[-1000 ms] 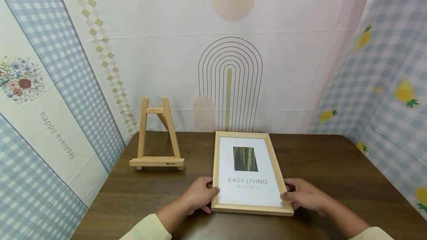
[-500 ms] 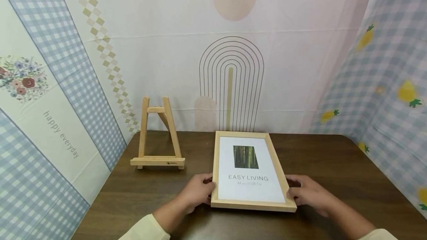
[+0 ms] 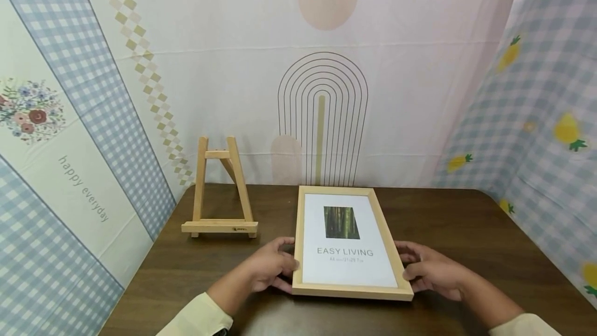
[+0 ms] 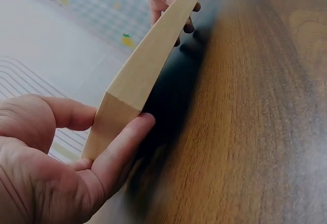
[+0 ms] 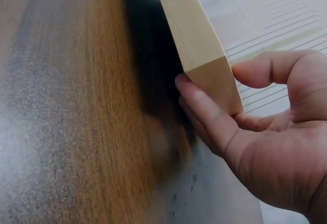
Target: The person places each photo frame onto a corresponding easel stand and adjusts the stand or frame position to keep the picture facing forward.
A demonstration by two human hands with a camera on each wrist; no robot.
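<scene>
A light wooden picture frame (image 3: 347, 274), with a white "EASY LIVING" sheet and a small bamboo picture inside, lies face up between my hands. Near its close left corner my left hand (image 3: 270, 266) grips it. At the opposite side my right hand (image 3: 438, 272) holds the close right corner. In the left wrist view the thumb (image 4: 71, 114) sits on the frame's face and a finger (image 4: 125, 142) reaches under the edge. The right wrist view shows the same hold, with fingers (image 5: 204, 111) beneath. A dark shadow runs along the near underside.
A small wooden easel (image 3: 219, 227) stands on the brown table (image 3: 154, 284), left of the frame. Behind the table hangs a patterned cloth (image 3: 224, 82). Blue-checked cloths flank both sides (image 3: 536, 134).
The frame's near edge rose a little, then came down slightly as the frame shifted left. Both hands moved with it, keeping their hold. The easel stayed put.
</scene>
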